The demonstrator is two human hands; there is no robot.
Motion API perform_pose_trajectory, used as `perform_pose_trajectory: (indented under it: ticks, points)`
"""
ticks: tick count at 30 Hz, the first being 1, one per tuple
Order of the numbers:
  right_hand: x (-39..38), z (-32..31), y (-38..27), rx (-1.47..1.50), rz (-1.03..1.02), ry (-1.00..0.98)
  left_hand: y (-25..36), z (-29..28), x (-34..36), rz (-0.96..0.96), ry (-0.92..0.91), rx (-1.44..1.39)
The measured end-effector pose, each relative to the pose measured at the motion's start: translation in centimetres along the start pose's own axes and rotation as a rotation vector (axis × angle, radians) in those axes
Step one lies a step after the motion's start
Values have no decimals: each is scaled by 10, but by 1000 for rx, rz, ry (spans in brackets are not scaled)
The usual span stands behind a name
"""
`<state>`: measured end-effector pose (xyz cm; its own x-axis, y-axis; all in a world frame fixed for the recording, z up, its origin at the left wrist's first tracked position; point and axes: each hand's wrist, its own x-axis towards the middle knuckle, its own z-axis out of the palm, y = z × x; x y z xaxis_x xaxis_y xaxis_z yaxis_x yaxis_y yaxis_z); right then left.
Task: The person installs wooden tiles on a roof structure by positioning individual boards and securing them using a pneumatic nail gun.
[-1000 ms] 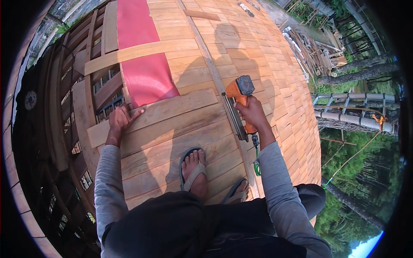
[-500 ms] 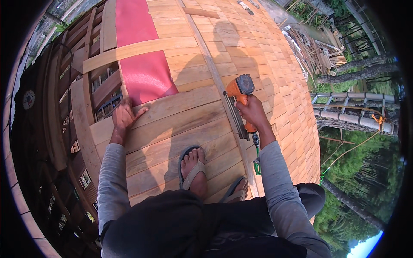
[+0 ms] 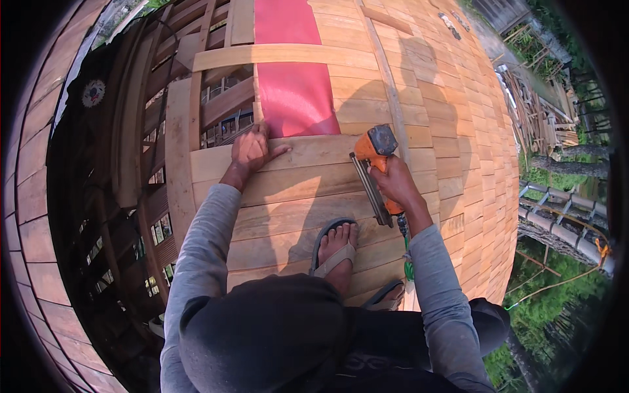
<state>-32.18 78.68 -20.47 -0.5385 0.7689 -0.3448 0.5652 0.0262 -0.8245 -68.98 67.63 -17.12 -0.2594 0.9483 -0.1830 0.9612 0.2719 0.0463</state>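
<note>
My left hand [image 3: 249,152] grips the far edge of a wooden board [image 3: 308,152], its fingers curled at the edge and its thumb stretched along the top. Just beyond that board lies a red sheet [image 3: 295,98], its near end meeting the board. In my right hand [image 3: 397,181] is an orange and black nail gun [image 3: 372,152], held by its grip. Its nose is near the right end of the board; whether it touches the wood I cannot tell. A green coiled air hose [image 3: 409,270] hangs from the gun's handle.
A loose plank [image 3: 285,57] crosses the red sheet farther off. Open slatted framing [image 3: 157,216] with gaps lies left. A long thin batten [image 3: 386,72] runs along the overlapping wood shingles [image 3: 458,170]. My sandalled foot [image 3: 337,252] stands on the boards. A ladder [image 3: 563,213] is far right.
The nail gun has moved left, off the batten and over the right end of the board. My left hand stays at the board's edge. The whole view has shifted, with the scene farther right.
</note>
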Motion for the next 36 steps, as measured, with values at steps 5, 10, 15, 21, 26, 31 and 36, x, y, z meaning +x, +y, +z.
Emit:
perform_pose_trajectory:
  ticks: [5,10,15,21,26,31,36]
  points:
    - [-2,-2,-8,139,99,-123,-5,1,0,34,94,44]
    - [3,10,21,1,16,-33,-11,12,-5,-19,70,-31]
    - [-10,2,0,149,145,-128,-9,9,-3,-33,56,34]
    - [-19,24,16,-36,-138,146,6,-1,-1,6,77,-31]
    - [-25,20,2,-34,-32,60,1,7,-2,24,68,-11]
    - [-17,21,18,-37,-89,122,-2,8,1,24,71,7]
    - [-10,2,-6,-2,-45,88,-1,6,1,-15,28,1]
